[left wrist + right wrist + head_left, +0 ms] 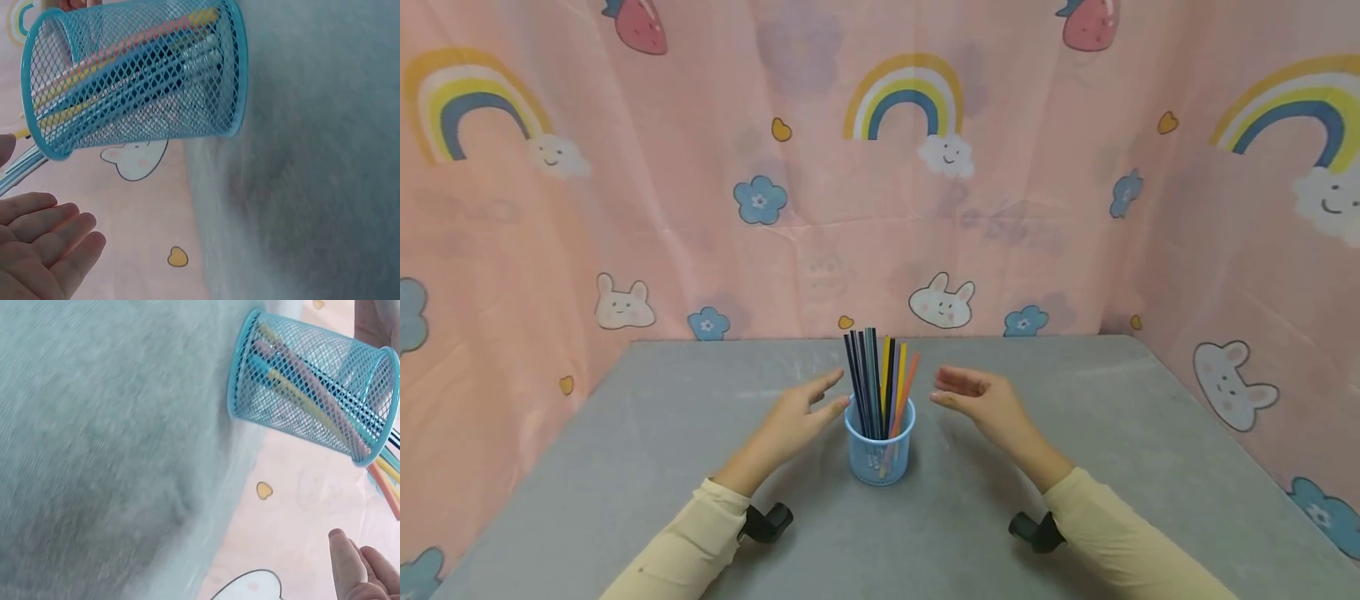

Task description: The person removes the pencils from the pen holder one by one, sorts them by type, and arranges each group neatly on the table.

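Observation:
A light blue mesh pen cup (861, 464) stands upright on the table, holding several thin pencil-like sticks (868, 379) in dark, yellow, purple and orange. The sticks lean and jut well above its rim. To the cup's left, my left hand (795, 422) reaches toward it with fingers relaxed and parted, fingertips close to the rim. My right hand (992, 408) hovers on the other side, a small gap from the sticks, its fingers loosely bent and holding nothing. In the left wrist view, the mesh wall (144, 81) shows the sticks' lower ends inside.
A grey table (700, 392) spreads around the cup, meeting a pink patterned curtain (850, 242) at its back and sides. Black wrist-camera mounts (767, 523) hang below both sleeves, low over the tabletop.

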`<action>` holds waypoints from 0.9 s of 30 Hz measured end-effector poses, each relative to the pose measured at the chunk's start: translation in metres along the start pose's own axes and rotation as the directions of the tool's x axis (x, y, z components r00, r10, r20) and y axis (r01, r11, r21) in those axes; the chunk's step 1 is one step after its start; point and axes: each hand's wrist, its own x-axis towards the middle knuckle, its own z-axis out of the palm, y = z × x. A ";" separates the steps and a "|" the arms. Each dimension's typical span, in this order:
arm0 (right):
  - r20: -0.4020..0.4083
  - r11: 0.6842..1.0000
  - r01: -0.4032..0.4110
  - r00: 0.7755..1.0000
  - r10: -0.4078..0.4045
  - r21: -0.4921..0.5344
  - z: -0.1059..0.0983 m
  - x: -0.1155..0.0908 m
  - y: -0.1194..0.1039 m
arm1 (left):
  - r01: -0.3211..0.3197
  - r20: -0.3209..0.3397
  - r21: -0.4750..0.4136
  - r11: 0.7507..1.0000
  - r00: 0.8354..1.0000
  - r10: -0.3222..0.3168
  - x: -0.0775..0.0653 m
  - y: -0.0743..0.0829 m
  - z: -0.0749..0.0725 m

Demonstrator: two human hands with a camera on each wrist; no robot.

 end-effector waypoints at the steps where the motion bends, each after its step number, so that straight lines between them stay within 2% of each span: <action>1: -0.001 1.000 -0.005 1.000 0.005 0.009 0.001 0.000 -0.001 | 0.003 -0.003 -0.015 1.000 1.000 -0.003 0.000 0.001 0.001; 9: -0.011 0.998 -0.060 0.998 0.060 0.027 0.009 0.001 -0.006 | 0.005 -0.032 -0.113 0.994 0.999 -0.009 -0.003 0.003 0.008; 16: -0.011 0.998 -0.034 0.999 0.034 0.043 0.013 0.002 -0.010 | 0.061 -0.031 -0.194 0.979 0.997 -0.068 -0.004 0.003 0.014; 27: 0.006 0.993 -0.043 0.999 0.042 0.109 0.019 0.005 -0.013 | 0.065 -0.054 -0.238 0.969 0.995 -0.080 -0.007 0.004 0.019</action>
